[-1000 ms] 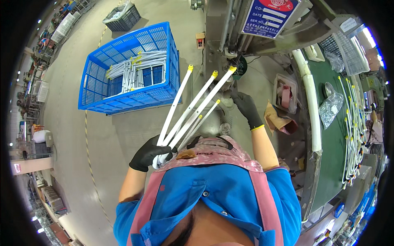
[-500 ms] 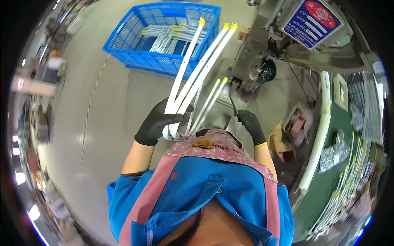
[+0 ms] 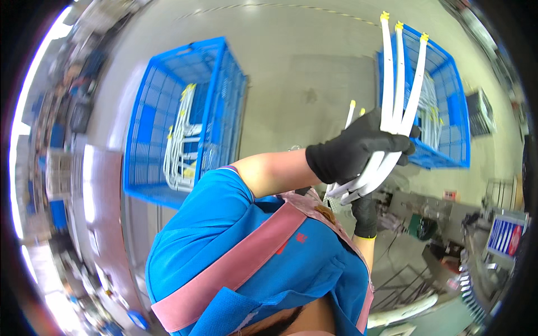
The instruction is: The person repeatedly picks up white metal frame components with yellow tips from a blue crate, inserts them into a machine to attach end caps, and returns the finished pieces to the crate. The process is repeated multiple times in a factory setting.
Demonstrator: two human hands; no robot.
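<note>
In front of me my left hand, in a black glove, is closed around a bundle of white bent tubes. They fan upward to yellow ends, and their curved lower ends show below the fist. Shorter tubes with yellow tips stand behind the wrist; whether they belong to the same bundle is unclear. My right hand, also black-gloved with a yellow cuff edge, is just under the curved ends. Its fingers are mostly hidden behind the tubes, so their grip does not show.
On the left stands a blue plastic crate with several white yellow-tipped tubes inside. Another blue crate, behind the held tubes, also contains white tubes. A machine with a blue label plate stands at the lower right, near a dark green bucket.
My view has swung left, shifting the first crate to the right and bringing a second crate into view. The tubes stay in my left hand. My right hand now appears close below them.
</note>
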